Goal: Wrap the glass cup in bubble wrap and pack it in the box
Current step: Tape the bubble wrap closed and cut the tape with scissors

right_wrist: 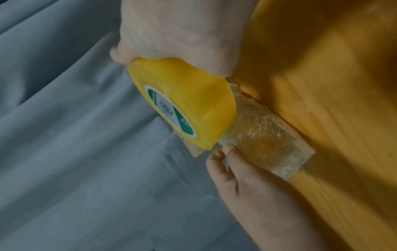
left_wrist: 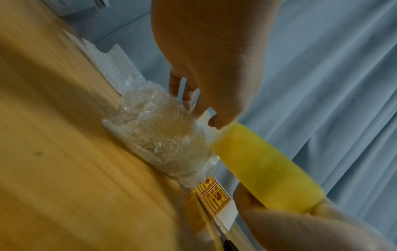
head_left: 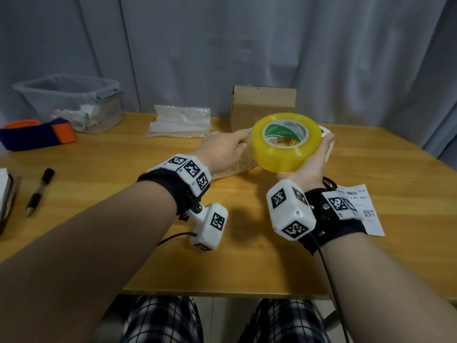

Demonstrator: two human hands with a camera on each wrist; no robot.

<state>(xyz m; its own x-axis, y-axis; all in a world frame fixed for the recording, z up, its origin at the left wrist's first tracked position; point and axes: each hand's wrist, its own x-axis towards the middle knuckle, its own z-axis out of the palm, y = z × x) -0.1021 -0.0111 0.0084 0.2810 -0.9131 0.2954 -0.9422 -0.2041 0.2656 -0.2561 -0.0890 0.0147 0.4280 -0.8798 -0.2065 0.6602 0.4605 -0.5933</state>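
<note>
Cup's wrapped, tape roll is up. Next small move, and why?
Probably draw the free tape end down onto the bubble-wrapped glass cup and press it flat. The right hand grips the yellow roll of clear packing tape right beside the wrap, the left hand pinches the jagged tape end by the bundle, which lies on the wooden table, and the brown cardboard box waits behind.

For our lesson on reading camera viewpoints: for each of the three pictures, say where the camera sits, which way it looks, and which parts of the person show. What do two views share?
Head: worn on the head, looking forward and down at the table; forearms, left hand, right hand, knees.
Left wrist: along the left hand at the wrapped cup; both hands.
Right wrist: along the right hand at the tape roll; both hands.
Shared: all views show roll and cup.
</note>
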